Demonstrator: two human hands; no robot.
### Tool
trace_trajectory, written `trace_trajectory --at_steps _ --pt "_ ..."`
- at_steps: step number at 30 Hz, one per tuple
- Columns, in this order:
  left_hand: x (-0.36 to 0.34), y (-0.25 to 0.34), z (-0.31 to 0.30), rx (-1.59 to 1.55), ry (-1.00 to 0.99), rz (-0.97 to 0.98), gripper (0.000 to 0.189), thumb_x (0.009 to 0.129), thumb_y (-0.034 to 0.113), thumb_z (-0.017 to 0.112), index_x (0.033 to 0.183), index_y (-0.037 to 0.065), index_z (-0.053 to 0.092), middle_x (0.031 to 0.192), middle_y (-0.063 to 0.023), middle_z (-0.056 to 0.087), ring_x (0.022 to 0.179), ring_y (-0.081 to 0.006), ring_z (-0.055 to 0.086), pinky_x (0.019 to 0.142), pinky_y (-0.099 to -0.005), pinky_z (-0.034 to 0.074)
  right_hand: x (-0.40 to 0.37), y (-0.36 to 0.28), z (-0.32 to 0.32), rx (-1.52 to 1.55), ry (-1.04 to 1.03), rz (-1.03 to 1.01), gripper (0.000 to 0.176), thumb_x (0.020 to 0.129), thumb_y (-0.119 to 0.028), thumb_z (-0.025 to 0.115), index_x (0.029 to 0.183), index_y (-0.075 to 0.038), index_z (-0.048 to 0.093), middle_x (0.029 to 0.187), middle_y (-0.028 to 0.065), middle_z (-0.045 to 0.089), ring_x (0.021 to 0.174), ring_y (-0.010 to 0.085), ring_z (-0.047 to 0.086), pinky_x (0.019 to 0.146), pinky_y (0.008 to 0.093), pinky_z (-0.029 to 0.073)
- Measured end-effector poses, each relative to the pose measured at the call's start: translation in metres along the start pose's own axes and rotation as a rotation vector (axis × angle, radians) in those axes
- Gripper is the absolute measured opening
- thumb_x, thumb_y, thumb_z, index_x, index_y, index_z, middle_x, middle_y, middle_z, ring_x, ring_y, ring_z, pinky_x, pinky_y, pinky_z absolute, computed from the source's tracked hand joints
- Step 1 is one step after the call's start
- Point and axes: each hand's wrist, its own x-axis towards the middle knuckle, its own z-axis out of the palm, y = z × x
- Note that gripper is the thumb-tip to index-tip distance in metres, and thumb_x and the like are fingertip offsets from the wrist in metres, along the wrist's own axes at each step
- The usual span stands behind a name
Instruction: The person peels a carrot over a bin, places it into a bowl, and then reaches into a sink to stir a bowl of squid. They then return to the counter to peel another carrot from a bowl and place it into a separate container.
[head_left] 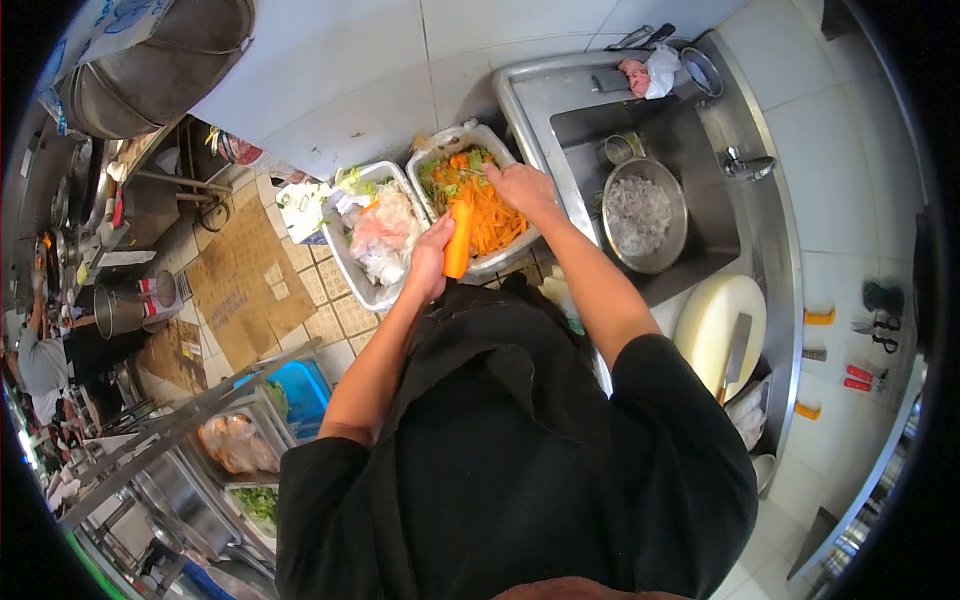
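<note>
Left hand (pixel 430 262) grasped carrot (pixel 458 240) over tray (pixel 470 132), so shreds (pixel 492 222) dropped inside. Right hand (pixel 522 190) hovered above them; cannot tell its grip.

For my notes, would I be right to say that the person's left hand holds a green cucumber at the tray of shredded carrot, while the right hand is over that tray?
Not quite. The head view shows the left hand holding an orange carrot, not a green cucumber. The rest stands: it is at the tray of shredded carrot, and the right hand is over that tray.
</note>
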Motion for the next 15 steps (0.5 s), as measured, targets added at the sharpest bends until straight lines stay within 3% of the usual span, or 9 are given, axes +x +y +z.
trace_trajectory --at_steps 3,6,8,12,15 --pt "0.01 -0.008 -0.012 0.22 -0.032 0.185 0.041 0.096 0.018 0.055 0.133 0.001 0.049 0.112 -0.0035 0.061 0.091 -0.0123 0.058 0.079 -0.0258 0.047 -0.017 -0.009 -0.02 0.0 -0.063 -0.051 0.074 0.093 -0.062 0.032 0.082 -0.001 0.072 0.084 0.0229 0.068 0.086 0.0374 0.066 0.078 0.0468 0.05" --pt "0.011 -0.002 -0.011 0.328 -0.071 0.203 0.044 0.092 0.014 0.061 0.132 0.0 0.05 0.11 -0.0017 0.061 0.092 -0.0093 0.057 0.084 -0.0233 0.044 -0.046 -0.027 -0.022 -0.015 -0.145 -0.112 0.074 0.094 -0.061 0.031 0.084 0.0 0.072 0.084 0.0228 0.068 0.087 0.0381 0.066 0.08 0.0479 0.049" --pt "0.009 0.002 -0.007 0.347 -0.087 0.203 0.043 0.092 0.014 0.062 0.131 0.0 0.05 0.106 -0.0018 0.061 0.09 -0.0103 0.057 0.081 -0.0256 0.046 -0.034 -0.01 0.016 0.007 -0.132 -0.069 0.077 0.093 -0.063 0.03 0.085 0.001 0.071 0.086 0.0231 0.068 0.086 0.0398 0.066 0.079 0.0487 0.049" --pt "-0.002 0.005 -0.002 0.277 -0.131 0.095 0.043 0.093 0.019 0.059 0.131 0.001 0.05 0.099 -0.003 0.06 0.086 -0.0137 0.058 0.071 -0.032 0.051 -0.032 0.016 0.019 0.028 -0.065 0.003 0.076 0.094 -0.062 0.031 0.08 0.001 0.07 0.082 0.0226 0.068 0.084 0.0389 0.066 0.077 0.0483 0.05" --pt "0.006 0.012 -0.002 0.018 -0.02 -0.071 0.039 0.095 0.025 0.055 0.127 0.002 0.051 0.094 -0.0056 0.058 0.082 -0.0182 0.058 0.065 -0.036 0.052 -0.044 0.009 0.01 0.187 -0.148 0.05 0.075 0.092 -0.064 0.033 0.078 0.0 0.07 0.079 0.0227 0.067 0.08 0.0391 0.066 0.073 0.0488 0.05"
